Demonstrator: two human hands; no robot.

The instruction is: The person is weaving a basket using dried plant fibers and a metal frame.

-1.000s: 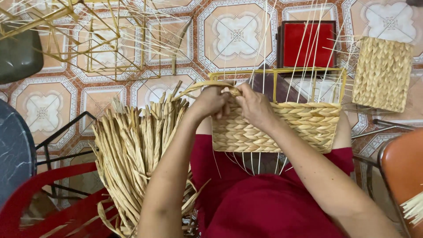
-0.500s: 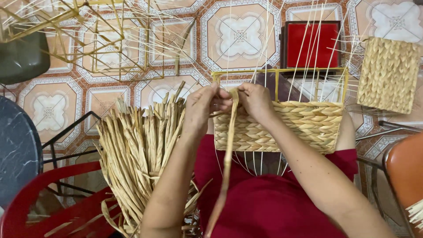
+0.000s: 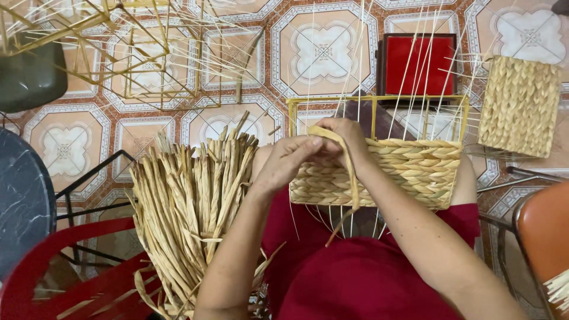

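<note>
Now we see both hands at the half-woven basket (image 3: 379,175) on the lap: left hand (image 3: 289,161) and right hand (image 3: 344,139) pinch a straw strand (image 3: 349,172), since half a second shortened and apparently drawn through.

Tiled floor (image 3: 148,127), orange w/ white patterned panels, carried everything. On it lay a red square box (image 3: 419,64) at top, a finished woven basket (image 3: 519,105) to its right & bare yellow wire frames (image 3: 142,59) top left. A bundle of dried straw strips (image 3: 189,201) stood nr the red chair (image 3: 65,278).
</note>
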